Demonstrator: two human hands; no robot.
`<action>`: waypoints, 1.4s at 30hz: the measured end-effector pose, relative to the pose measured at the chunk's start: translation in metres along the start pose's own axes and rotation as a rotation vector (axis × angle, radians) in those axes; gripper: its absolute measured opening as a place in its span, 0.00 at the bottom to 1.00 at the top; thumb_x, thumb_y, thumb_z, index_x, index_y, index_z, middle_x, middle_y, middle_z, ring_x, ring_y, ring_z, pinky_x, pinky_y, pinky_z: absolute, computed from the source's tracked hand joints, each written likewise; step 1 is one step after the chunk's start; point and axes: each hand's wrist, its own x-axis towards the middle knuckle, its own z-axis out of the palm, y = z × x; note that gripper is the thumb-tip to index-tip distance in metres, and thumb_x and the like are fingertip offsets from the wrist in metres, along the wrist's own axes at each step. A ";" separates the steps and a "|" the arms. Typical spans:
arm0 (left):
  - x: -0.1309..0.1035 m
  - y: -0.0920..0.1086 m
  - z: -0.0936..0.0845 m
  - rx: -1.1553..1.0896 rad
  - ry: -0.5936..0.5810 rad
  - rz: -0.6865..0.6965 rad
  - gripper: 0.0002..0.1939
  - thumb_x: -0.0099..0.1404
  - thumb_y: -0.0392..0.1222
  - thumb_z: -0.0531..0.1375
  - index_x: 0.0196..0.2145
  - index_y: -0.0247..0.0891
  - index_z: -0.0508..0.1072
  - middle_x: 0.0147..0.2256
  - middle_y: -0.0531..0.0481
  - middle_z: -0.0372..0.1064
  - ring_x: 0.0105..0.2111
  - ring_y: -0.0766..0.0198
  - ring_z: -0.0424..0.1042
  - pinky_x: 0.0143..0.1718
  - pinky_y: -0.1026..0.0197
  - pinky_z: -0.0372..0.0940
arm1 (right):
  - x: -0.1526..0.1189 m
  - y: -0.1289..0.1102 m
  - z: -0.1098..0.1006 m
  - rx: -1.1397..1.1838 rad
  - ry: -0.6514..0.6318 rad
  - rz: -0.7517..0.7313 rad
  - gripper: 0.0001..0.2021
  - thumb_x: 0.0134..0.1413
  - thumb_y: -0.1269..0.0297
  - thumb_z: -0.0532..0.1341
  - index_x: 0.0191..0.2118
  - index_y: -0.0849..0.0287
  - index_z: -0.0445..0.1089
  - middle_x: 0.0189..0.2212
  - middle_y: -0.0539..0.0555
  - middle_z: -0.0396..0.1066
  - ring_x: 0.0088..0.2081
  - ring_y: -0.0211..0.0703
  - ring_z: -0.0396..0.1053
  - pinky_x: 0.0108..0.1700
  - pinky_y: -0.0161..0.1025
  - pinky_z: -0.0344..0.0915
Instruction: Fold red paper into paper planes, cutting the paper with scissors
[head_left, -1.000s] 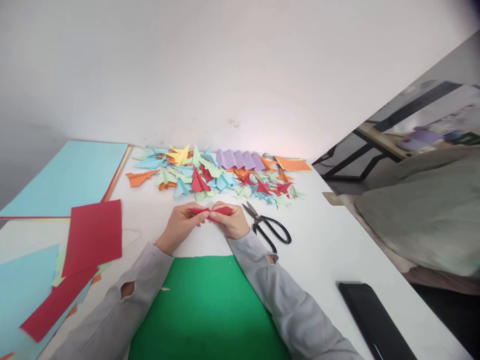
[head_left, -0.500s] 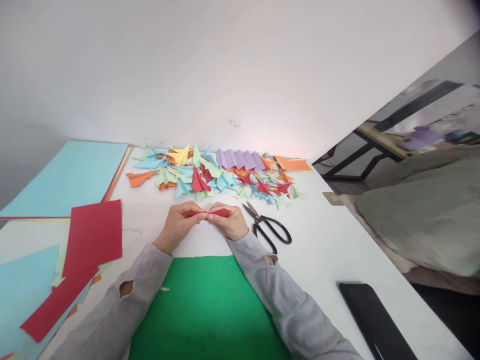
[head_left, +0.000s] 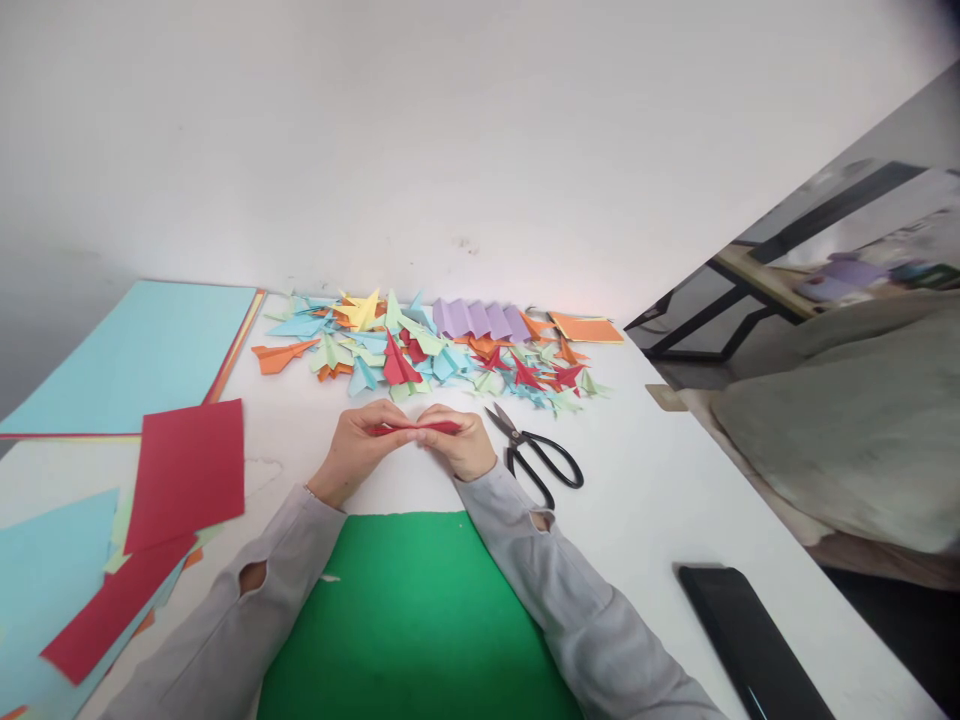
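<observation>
Between my two hands is a small folded piece of red paper (head_left: pixel 442 427), seen nearly edge-on. My left hand (head_left: pixel 364 447) pinches its left part between thumb and fingers. Its right part is pinched the same way by my right hand (head_left: pixel 463 443), and the thumbs meet near the middle. Much of the paper is hidden by my fingers. Just beyond my hands lies a heap of small folded paper planes (head_left: pixel 401 360) in several colours. Black-handled scissors (head_left: pixel 517 437) rest on the table to the right of my right hand, blades slightly apart.
A green sheet (head_left: pixel 412 620) lies under my forearms. At left are large blue sheets (head_left: pixel 142 350), a red square (head_left: pixel 187 470) and a red strip (head_left: pixel 120 610). A pleated purple paper (head_left: pixel 480 320) and orange paper (head_left: pixel 589 328) sit by the wall. A black phone (head_left: pixel 750 640) lies at right.
My fingers have shifted slightly along the red paper, with the left fingers a little higher and the thumbs closer together. Everything else stays in place.
</observation>
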 end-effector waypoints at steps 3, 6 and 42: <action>0.000 0.001 0.001 0.014 0.000 0.008 0.05 0.48 0.41 0.68 0.24 0.39 0.79 0.24 0.50 0.69 0.28 0.65 0.68 0.31 0.61 0.63 | 0.000 0.000 0.000 -0.001 0.002 -0.007 0.06 0.36 0.62 0.71 0.24 0.55 0.77 0.22 0.49 0.69 0.21 0.34 0.63 0.23 0.34 0.60; 0.000 0.001 0.000 0.037 0.009 0.018 0.06 0.48 0.42 0.68 0.23 0.39 0.78 0.23 0.51 0.68 0.27 0.65 0.67 0.31 0.61 0.63 | 0.000 0.001 0.001 -0.025 0.009 -0.010 0.06 0.36 0.61 0.71 0.24 0.55 0.77 0.22 0.49 0.69 0.21 0.34 0.63 0.23 0.35 0.61; 0.000 -0.005 0.005 0.039 0.077 -0.095 0.07 0.47 0.41 0.67 0.25 0.36 0.78 0.26 0.50 0.69 0.24 0.68 0.67 0.24 0.64 0.64 | 0.000 0.001 0.003 -0.034 0.066 0.038 0.15 0.41 0.54 0.67 0.16 0.59 0.72 0.18 0.51 0.70 0.20 0.35 0.63 0.22 0.35 0.60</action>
